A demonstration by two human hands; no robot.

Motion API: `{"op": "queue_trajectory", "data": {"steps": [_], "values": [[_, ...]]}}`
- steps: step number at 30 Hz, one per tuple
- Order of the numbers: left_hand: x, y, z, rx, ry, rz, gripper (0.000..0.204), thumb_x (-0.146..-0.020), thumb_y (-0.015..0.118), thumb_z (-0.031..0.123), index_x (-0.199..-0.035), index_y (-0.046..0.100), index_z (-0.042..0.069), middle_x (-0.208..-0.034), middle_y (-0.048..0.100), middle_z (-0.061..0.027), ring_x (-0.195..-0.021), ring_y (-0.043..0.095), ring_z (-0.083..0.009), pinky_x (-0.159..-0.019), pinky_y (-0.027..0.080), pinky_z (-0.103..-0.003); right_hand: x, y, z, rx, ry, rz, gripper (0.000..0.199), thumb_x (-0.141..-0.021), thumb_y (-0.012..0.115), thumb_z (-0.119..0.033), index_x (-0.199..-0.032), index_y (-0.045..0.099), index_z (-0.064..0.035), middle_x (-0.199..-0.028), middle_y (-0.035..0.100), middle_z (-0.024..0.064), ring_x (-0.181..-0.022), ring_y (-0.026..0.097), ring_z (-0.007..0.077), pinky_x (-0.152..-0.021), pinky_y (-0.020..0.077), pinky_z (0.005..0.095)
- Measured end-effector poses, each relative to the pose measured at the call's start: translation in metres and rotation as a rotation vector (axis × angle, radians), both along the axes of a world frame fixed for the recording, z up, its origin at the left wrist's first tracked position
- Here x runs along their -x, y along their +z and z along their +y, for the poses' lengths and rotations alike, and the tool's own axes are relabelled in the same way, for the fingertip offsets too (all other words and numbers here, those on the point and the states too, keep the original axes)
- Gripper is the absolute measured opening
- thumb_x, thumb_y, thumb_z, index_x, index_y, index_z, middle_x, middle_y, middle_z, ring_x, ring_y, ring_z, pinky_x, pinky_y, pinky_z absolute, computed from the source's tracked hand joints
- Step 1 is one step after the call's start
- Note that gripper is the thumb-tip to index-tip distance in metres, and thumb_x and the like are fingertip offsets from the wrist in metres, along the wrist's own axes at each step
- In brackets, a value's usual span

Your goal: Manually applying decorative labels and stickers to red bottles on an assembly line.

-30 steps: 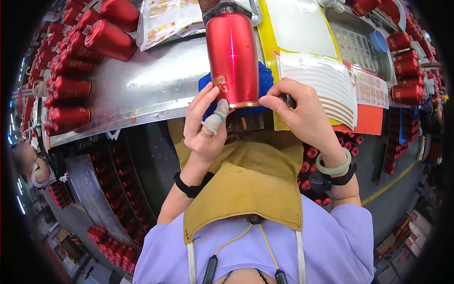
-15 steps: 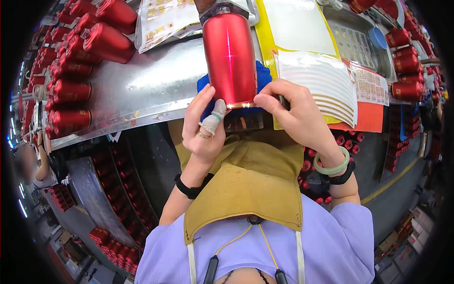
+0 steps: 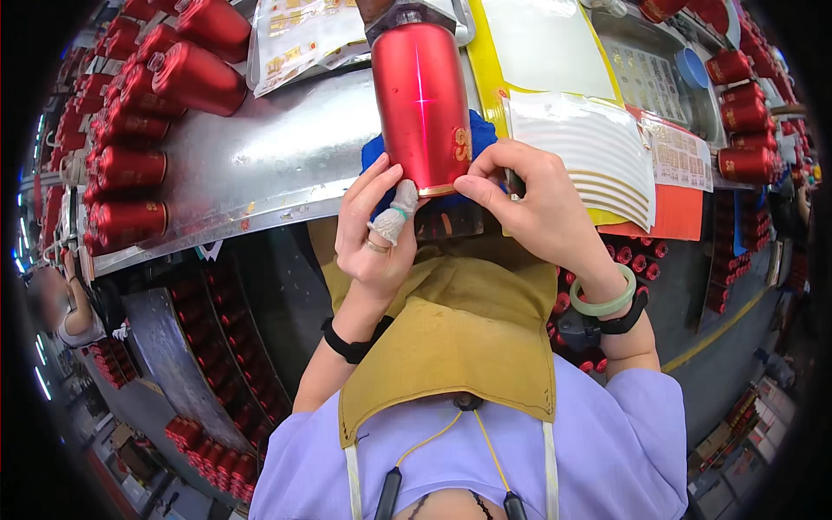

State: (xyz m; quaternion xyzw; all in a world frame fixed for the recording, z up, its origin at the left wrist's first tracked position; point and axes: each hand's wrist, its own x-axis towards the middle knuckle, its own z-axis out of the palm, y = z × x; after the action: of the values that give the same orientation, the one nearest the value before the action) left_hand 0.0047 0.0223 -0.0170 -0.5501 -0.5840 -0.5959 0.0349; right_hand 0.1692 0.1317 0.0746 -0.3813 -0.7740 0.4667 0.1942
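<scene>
A glossy red bottle [image 3: 420,104] lies with its neck pointing away from me, against a block at the table's far side. A thin gold band rings its near end, and a gold emblem [image 3: 461,145] shows on its right side. My left hand [image 3: 377,221] grips the near end from the left; one finger wears a whitish wrap [image 3: 394,214]. From the right, my right hand [image 3: 537,199] closes on the gold-banded rim, thumb pressed to it and fingers curled. Something small and dark [image 3: 515,184] shows inside those fingers; its kind I cannot make out. Under the bottle is a blue cloth [image 3: 482,134].
Several red bottles [image 3: 130,165] stand or lie along the metal table's [image 3: 251,156] left side. Sheets of gold stickers [image 3: 303,43] lie behind. At right are white sheets with gold strips [image 3: 581,156], a yellow-edged sheet [image 3: 546,43], a blue cup [image 3: 692,68] and more bottles [image 3: 747,165].
The bottle has turned about its long axis, bringing the gold emblem into sight on its right side. Both hands stay at its near end, and my right thumb has shifted slightly left.
</scene>
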Motion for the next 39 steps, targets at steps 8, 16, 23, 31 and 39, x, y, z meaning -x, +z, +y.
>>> {"op": "queue_trajectory", "data": {"steps": [8,16,23,31,39], "values": [[-0.006,0.013,0.005,-0.030,0.127,0.347,0.034,-0.080,0.082,-0.007,-0.110,0.076,0.007,-0.124,0.069,-0.0142,-0.116,0.065,-0.0354,-0.094,0.056,-0.041,0.001,-0.001,0.001,-0.009,0.005,-0.015,0.023,-0.090,0.078,-0.017,-0.088,0.070,0.0039,-0.078,0.069,0.0141,-0.066,0.064,0.0223,-0.065,0.0519,0.0352],[0.000,0.003,-0.001,0.035,0.024,0.082,0.031,-0.082,0.078,-0.014,-0.108,0.077,0.003,-0.119,0.072,-0.0155,-0.113,0.069,-0.0319,-0.095,0.059,-0.039,-0.011,-0.018,0.006,0.174,-0.152,0.070,0.022,-0.091,0.077,-0.018,-0.095,0.069,0.0019,-0.074,0.063,0.0053,-0.068,0.055,0.0128,-0.065,0.0471,0.0300],[0.001,0.002,-0.001,0.031,0.008,0.087,0.030,-0.083,0.077,-0.014,-0.109,0.076,-0.001,-0.120,0.071,-0.0169,-0.116,0.069,-0.0313,-0.099,0.058,-0.038,0.011,-0.029,-0.009,0.289,-0.176,0.167,0.034,-0.093,0.079,-0.029,-0.094,0.061,-0.0001,-0.079,0.062,0.0029,-0.073,0.053,0.0113,-0.068,0.0472,0.0296],[0.001,0.002,-0.002,0.044,0.021,0.100,0.029,-0.084,0.077,-0.013,-0.111,0.075,-0.002,-0.121,0.071,-0.0181,-0.117,0.069,-0.0317,-0.100,0.058,-0.038,0.013,-0.025,-0.014,0.305,-0.222,0.148,0.033,-0.091,0.080,-0.026,-0.094,0.060,-0.0002,-0.077,0.060,0.0026,-0.071,0.053,0.0105,-0.068,0.0474,0.0288],[-0.001,0.000,-0.003,0.061,0.029,0.097,0.028,-0.085,0.076,-0.013,-0.110,0.075,-0.003,-0.122,0.070,-0.0187,-0.118,0.068,-0.0336,-0.100,0.058,-0.039,0.010,-0.029,-0.012,0.349,-0.194,0.174,0.030,-0.090,0.082,-0.023,-0.095,0.061,-0.0012,-0.075,0.056,-0.0013,-0.070,0.049,0.0070,-0.064,0.0437,0.0260]]}}
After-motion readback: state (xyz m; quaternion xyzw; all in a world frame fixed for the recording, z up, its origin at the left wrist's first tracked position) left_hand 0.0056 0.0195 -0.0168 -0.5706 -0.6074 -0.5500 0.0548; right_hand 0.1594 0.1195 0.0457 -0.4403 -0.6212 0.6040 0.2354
